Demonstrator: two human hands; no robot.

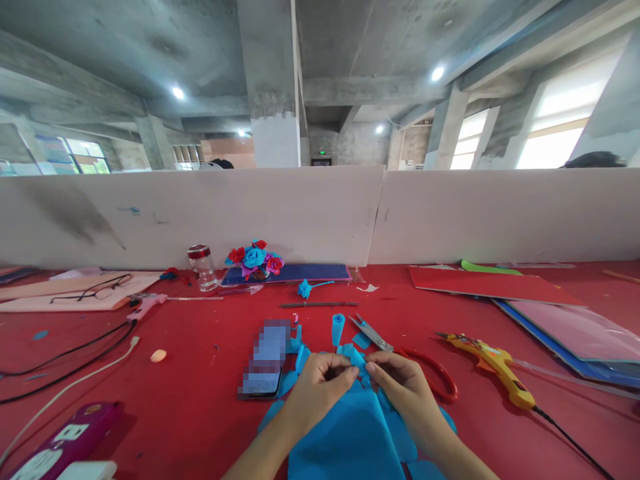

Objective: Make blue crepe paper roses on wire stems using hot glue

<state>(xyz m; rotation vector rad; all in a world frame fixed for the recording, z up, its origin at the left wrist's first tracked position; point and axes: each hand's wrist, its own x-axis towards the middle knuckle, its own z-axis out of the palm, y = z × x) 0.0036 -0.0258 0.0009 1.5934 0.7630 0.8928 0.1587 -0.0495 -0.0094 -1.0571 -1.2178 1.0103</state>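
Both hands meet low in the middle of the head view. My left hand (320, 387) and my right hand (404, 383) each pinch a small piece of blue paper (356, 357) between thumb and fingers. Below them a larger blue paper sheet (340, 437) lies flat, with loose blue cut pieces around it. A rolled blue paper tube (338, 331) stands just beyond my fingers. Scissors with red handles (447, 377) lie beside my right hand, partly hidden by it. Left of my left hand rests a phone (267, 357) with a blurred screen.
Farther back are a blue paper flower on a stem (304, 289), a thin dark stick (320, 305), a flower bouquet (255, 259) and a glass jar (203, 270). A yellow glue gun (493, 365) lies right, a pink one (147, 306) left. A white partition (200, 207) borders the red table.
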